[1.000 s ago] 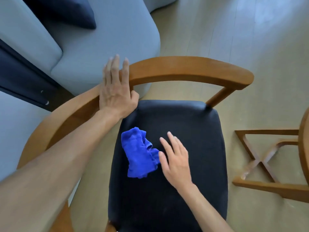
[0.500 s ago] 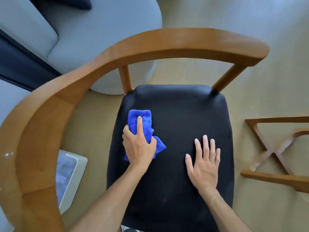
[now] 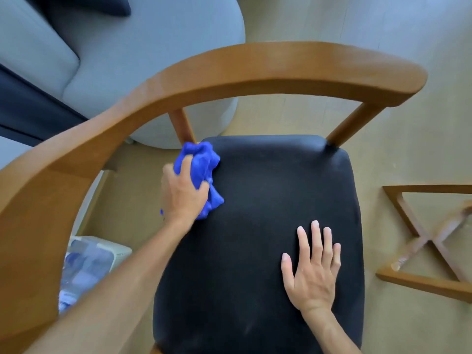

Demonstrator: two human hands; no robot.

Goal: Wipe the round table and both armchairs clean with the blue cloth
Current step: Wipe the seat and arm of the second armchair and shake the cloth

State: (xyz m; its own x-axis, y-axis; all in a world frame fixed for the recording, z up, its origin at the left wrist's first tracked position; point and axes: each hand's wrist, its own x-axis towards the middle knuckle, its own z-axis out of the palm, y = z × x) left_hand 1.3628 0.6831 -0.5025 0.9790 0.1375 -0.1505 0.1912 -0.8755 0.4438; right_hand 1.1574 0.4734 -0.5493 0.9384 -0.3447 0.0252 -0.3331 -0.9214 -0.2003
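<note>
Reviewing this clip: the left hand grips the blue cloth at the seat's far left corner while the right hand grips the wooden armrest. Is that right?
Not quite. In the head view the right hand lies flat on the black seat, not on the wooden armrest. The left hand does grip the blue cloth at the seat's far left corner.

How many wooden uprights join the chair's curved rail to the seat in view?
2: a left upright just above the blue cloth, and a right upright at the seat's far right corner. Others may be hidden out of frame.

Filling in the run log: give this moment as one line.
left hand grips blue cloth | cloth at seat far-left corner | right hand flat on seat
</note>
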